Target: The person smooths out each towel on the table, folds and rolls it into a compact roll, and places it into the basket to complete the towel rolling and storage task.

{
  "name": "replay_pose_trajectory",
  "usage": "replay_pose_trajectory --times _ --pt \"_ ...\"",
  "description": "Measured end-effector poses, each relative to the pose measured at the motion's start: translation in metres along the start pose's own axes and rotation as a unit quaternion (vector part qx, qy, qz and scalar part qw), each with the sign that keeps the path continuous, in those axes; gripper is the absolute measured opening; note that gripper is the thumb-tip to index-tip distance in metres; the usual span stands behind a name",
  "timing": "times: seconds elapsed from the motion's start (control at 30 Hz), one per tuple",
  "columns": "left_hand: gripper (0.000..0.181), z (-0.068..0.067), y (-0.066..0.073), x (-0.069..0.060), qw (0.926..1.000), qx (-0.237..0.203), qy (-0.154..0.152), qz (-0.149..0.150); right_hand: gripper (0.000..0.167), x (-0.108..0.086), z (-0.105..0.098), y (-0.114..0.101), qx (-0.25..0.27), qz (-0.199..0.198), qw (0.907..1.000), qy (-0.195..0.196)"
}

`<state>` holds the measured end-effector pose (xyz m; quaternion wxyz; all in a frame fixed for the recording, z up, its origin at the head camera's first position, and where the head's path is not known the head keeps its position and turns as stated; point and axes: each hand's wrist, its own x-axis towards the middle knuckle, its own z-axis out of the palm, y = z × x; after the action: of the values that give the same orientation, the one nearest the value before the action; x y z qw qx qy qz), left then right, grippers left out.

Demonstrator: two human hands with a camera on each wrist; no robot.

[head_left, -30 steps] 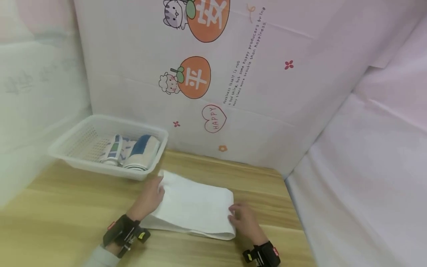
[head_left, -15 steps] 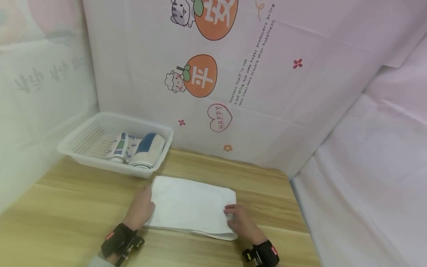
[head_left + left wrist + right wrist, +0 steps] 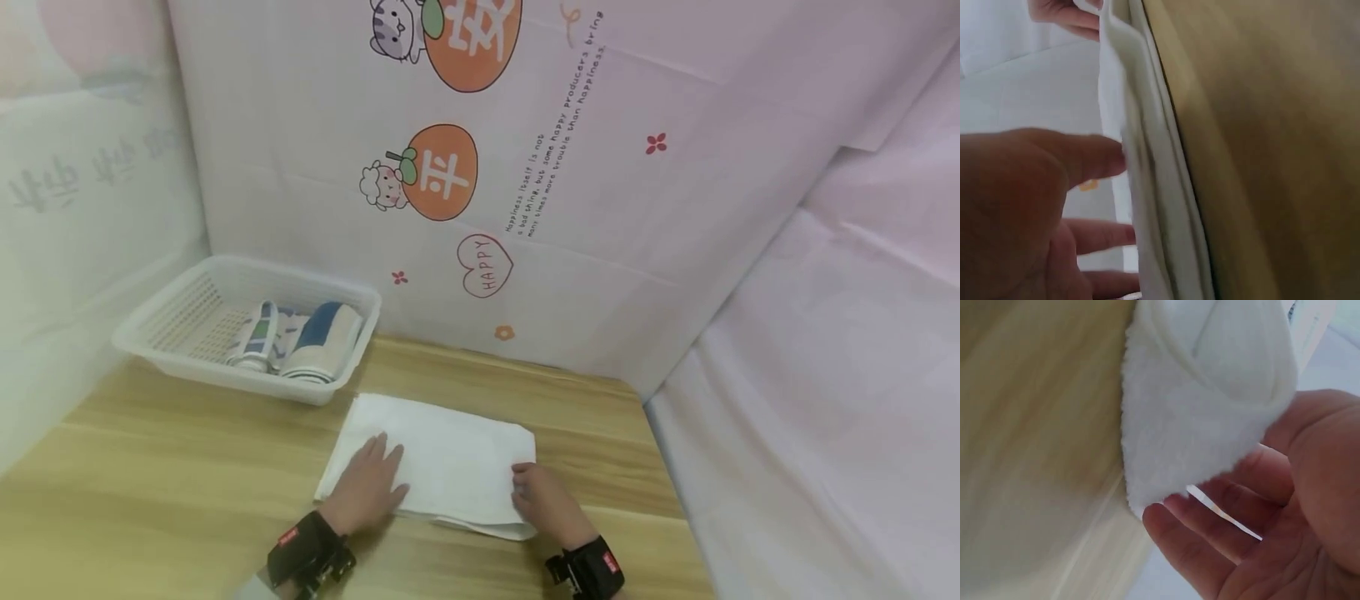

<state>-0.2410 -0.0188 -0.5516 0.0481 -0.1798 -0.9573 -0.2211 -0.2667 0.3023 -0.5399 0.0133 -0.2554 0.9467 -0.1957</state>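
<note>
A folded white towel [image 3: 457,462] lies on the wooden table, its fluffy edge showing in the right wrist view [image 3: 1179,431]. My left hand [image 3: 367,487] rests on the towel's near left part with its fingers spread out; the left wrist view shows those fingers [image 3: 1094,156] against the stacked layers of the fold. At the right end my right hand [image 3: 546,500] holds the towel's edge, its fingers [image 3: 1191,550] bent around the rounded fold. Part of the right thumb is hidden behind the cloth.
At the back left stands a white plastic basket [image 3: 161,358]. Inside it are a rolled towel with a blue band [image 3: 322,342] and a patterned roll [image 3: 258,337]. Printed white cloth [image 3: 600,275] walls off the table's back and sides.
My left hand has gone from the towel's left edge onto its top, fingers spreading. The raised left end now lies flat. My right hand stays at the right edge, fingers more bent.
</note>
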Motion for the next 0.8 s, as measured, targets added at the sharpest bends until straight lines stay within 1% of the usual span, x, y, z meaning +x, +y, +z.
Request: replay_pose_trajectory --times 0.03,0.1,0.13,0.2,0.27,0.37,0.43,0.5,0.53,0.6,0.67,0.73,0.8 --pt "0.057 -0.001 -0.001 0.003 0.9998 -0.013 -0.016 0.005 0.024 0.000 -0.001 0.001 -0.009 0.006 0.9999 0.003" --pt "0.058 -0.003 -0.004 0.009 0.9987 -0.029 -0.040 0.013 0.022 0.000 -0.004 0.004 -0.013 0.021 0.9997 0.008" --pt "0.058 -0.003 -0.005 0.013 0.9979 -0.036 -0.052 0.014 0.019 0.000 -0.005 0.006 -0.012 0.031 0.9994 0.009" --pt "0.059 -0.004 -0.006 0.020 0.9964 -0.050 -0.066 0.020 0.011 0.000 -0.007 0.010 -0.006 0.047 0.9988 0.013" --pt "0.060 -0.002 -0.007 0.028 0.9953 -0.054 -0.073 0.033 0.008 0.001 -0.009 0.015 -0.001 0.066 0.9977 0.011" --pt "0.060 0.003 -0.010 0.040 0.9941 -0.045 -0.079 0.060 0.005 0.000 -0.011 0.021 0.004 0.090 0.9959 0.010" --pt "0.059 0.006 -0.012 0.049 0.9928 -0.040 -0.080 0.080 0.006 -0.001 -0.013 0.024 0.009 0.107 0.9942 0.009" --pt "0.058 0.008 -0.015 0.058 0.9913 -0.031 -0.085 0.095 0.011 -0.002 -0.014 0.027 0.013 0.114 0.9933 0.010" --pt "0.057 0.008 -0.016 0.062 0.9906 -0.032 -0.092 0.097 0.014 -0.003 -0.014 0.027 0.015 0.116 0.9931 0.010" --pt "0.057 0.008 -0.019 0.072 0.9891 -0.032 -0.098 0.105 0.010 -0.005 -0.016 0.026 0.004 0.100 0.9949 0.008" --pt "0.058 0.008 -0.023 0.082 0.9885 -0.020 -0.105 0.107 0.008 -0.007 -0.016 0.024 -0.023 0.073 0.9970 0.011" --pt "0.057 0.009 -0.028 0.091 0.9892 -0.010 -0.097 0.110 0.009 -0.011 -0.017 0.018 -0.053 0.044 0.9975 0.015" --pt "0.053 0.011 -0.033 0.100 0.9908 0.015 -0.072 0.114 0.010 -0.016 -0.017 0.011 -0.067 0.018 0.9975 0.017"
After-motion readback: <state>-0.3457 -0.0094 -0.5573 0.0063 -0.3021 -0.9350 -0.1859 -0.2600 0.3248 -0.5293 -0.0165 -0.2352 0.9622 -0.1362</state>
